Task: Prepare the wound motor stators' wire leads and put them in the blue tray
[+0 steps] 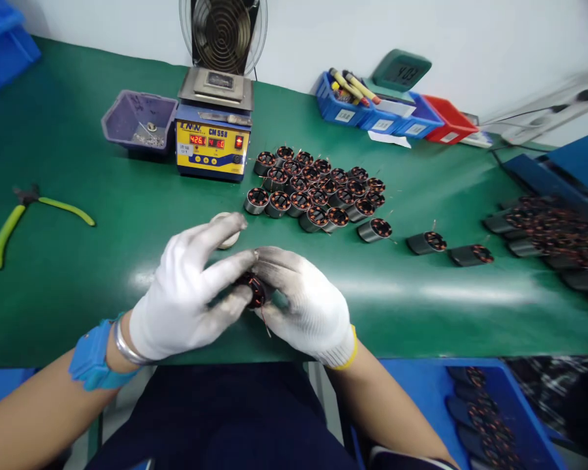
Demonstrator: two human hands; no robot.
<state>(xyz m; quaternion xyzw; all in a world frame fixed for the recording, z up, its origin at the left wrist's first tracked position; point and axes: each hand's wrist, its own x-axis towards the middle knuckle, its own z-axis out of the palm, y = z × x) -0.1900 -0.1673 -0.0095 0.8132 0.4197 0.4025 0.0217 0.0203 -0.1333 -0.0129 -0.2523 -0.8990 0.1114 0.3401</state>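
Both my hands wear white gloves and meet over the near edge of the green table (127, 261). Between them is a small motor stator (253, 289) wound with copper wire. My left hand (189, 290) pinches it with thumb and forefinger, the other fingers stretched out. My right hand (306, 303) curls around its right side. A thin wire end hangs below the stator. A round white disc (229, 240) lies just behind my left fingertips.
Several stators (318, 186) are clustered mid-table, with single ones (426, 243) trailing right toward a dark pile (543, 235). A yellow-blue solder pot (213, 134), purple tray (140, 121), green-handled cutters (10, 225), blue and red bins (387, 111) and a fan (223, 32) stand further back. A blue tray (421, 391) sits lower right.
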